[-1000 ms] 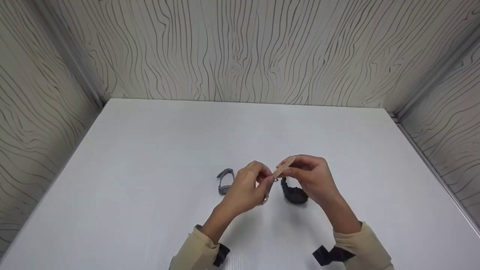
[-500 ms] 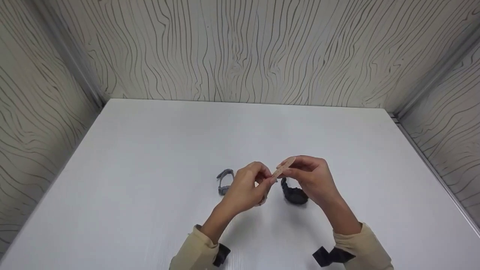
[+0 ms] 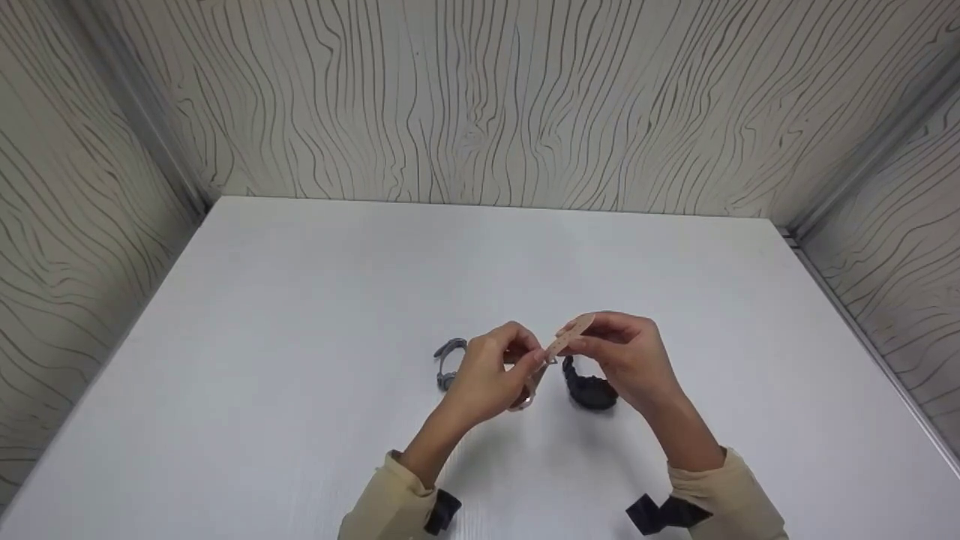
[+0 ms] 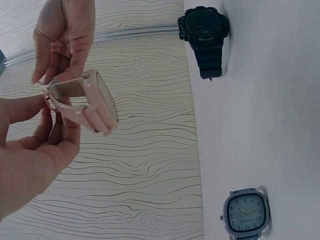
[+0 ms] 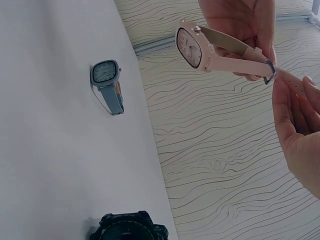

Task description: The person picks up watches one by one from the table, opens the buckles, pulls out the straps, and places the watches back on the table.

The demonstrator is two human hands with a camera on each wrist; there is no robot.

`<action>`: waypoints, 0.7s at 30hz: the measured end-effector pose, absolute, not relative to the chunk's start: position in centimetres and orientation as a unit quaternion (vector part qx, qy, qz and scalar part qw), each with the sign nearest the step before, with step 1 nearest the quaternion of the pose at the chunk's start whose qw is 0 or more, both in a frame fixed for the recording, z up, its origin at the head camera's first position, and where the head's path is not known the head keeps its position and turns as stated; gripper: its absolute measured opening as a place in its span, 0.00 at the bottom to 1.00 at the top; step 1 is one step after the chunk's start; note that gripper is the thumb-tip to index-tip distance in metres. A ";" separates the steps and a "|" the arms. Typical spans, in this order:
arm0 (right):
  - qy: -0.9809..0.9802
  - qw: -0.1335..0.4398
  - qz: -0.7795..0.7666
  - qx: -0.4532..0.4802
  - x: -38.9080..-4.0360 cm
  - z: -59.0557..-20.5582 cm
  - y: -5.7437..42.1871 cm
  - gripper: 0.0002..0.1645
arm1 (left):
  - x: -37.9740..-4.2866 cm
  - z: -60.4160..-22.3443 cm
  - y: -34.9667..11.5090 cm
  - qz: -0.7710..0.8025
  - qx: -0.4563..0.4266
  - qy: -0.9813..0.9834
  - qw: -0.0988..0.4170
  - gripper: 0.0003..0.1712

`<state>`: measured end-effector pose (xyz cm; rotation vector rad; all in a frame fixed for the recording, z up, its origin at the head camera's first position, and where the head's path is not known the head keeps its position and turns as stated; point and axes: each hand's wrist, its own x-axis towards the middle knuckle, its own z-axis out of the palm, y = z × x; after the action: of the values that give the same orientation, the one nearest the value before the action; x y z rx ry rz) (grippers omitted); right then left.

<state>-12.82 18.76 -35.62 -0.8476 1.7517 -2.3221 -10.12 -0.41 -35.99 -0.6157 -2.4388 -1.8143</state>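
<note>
Over the white table, both hands hold a pink wristwatch (image 5: pixel 190 47) with a squarish face. Its strap forms a loop, and the holed strap end (image 3: pixel 570 336) passes through the metal buckle (image 5: pixel 270 71). My left hand (image 3: pixel 487 379) pinches the strap by the buckle, its fingers partly covering the watch in the head view. With thumb and fingers, my right hand (image 3: pixel 628 356) pinches the free strap end, which points up and to the right. The watch case hangs below the left fingers; its face shows in the right wrist view.
A grey-blue watch (image 4: pixel 246 212) with a squarish face stands on the white table (image 3: pixel 300 322), left of the hands. Behind the right hand's wrist side, a black chunky watch (image 3: pixel 591 391) lies on the table. Wood-patterned panels (image 3: pixel 480 97) rise along the back and sides.
The strap end tilts slightly, shifting a little to the right with the right fingers. The left fingers adjust at the buckle. The two watches on the table have not moved.
</note>
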 end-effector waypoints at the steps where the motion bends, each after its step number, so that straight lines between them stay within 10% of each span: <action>1: 0.577 0.055 -0.765 -0.280 -12.8 -35.6 18.8 0.12 | -10.1 -36.0 -0.5 -0.590 -0.197 -0.783 0.018 0.02; 21: 0.560 0.059 -0.777 -0.280 -12.9 -35.8 19.0 0.12 | -10.4 -36.3 -1.5 -0.690 -0.160 -0.704 -0.044 0.06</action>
<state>-12.89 18.98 -35.80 -0.8493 1.6973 -2.3538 -10.45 -1.48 -36.31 -0.5180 -2.2766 -2.2327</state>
